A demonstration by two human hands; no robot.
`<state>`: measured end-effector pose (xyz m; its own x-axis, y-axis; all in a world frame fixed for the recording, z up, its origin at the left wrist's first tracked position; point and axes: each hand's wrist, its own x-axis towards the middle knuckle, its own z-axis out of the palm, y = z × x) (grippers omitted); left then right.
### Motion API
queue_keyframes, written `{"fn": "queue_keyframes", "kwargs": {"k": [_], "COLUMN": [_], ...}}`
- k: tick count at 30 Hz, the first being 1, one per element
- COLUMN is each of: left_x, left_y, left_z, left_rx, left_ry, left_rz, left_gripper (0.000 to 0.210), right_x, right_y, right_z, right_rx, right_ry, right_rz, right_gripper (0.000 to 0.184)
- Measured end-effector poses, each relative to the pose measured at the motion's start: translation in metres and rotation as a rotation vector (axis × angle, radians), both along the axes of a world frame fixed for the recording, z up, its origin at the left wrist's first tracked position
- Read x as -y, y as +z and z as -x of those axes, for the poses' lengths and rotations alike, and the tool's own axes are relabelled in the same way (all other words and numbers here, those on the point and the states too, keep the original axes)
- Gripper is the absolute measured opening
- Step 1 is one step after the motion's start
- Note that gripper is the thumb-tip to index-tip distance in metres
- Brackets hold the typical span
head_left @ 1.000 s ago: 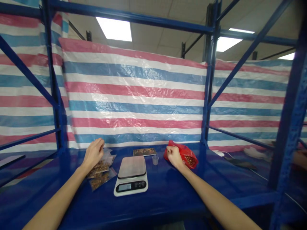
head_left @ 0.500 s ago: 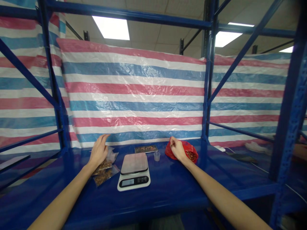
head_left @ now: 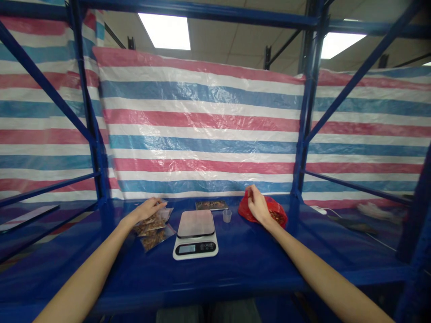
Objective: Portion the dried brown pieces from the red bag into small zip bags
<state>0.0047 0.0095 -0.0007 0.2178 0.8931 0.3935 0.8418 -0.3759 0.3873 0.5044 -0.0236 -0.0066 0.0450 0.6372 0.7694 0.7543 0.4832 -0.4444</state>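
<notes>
My left hand point(head_left: 148, 211) lies over the far end of a pile of clear plastic bags point(head_left: 153, 239) filled with small brown pieces. Its fingers are stretched out and reach to the right. At the right, my right hand point(head_left: 258, 207) has its fingers bent together at the rim of a red plastic bag point(head_left: 245, 213), which holds brown bits on its right side. Between the hands stands a white kitchen scale point(head_left: 195, 249) with a bare weighing plate and a small display. A small clear plastic cup point(head_left: 226, 216) is just right of the scale.
A flat dark printed packet point(head_left: 211, 205) lies behind the scale. Blue rack posts point(head_left: 303, 134) and braces frame the blue shelf top point(head_left: 256, 264). Behind it hangs a striped plastic sheet point(head_left: 205, 143). A white plug with a cable point(head_left: 318, 209) lies beyond the right post.
My left hand has come down onto the clear bags, its fingers now pointing right. My right hand stays at the red bag's rim. The whole view has shifted slightly.
</notes>
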Motion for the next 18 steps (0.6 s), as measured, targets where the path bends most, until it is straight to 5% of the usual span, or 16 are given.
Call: {"fn": "queue_keyframes", "kwargs": {"k": [7,18], "left_x": [0.0,0.009], "left_y": [-0.004,0.008], "left_z": [0.001,-0.006], "left_rx": [-0.007,-0.029], "left_ry": [0.051,0.188], "left_rz": [0.049,-0.142], "left_gripper": [0.05,0.034], "right_x": [0.019,0.023], "right_y": [0.034,0.028], "right_z": [-0.042,-0.046], "right_rx": [0.105,0.255], "right_ry": [-0.346,-0.6], "right_rz": [0.29,0.664], "right_gripper": [0.028,0.039]}}
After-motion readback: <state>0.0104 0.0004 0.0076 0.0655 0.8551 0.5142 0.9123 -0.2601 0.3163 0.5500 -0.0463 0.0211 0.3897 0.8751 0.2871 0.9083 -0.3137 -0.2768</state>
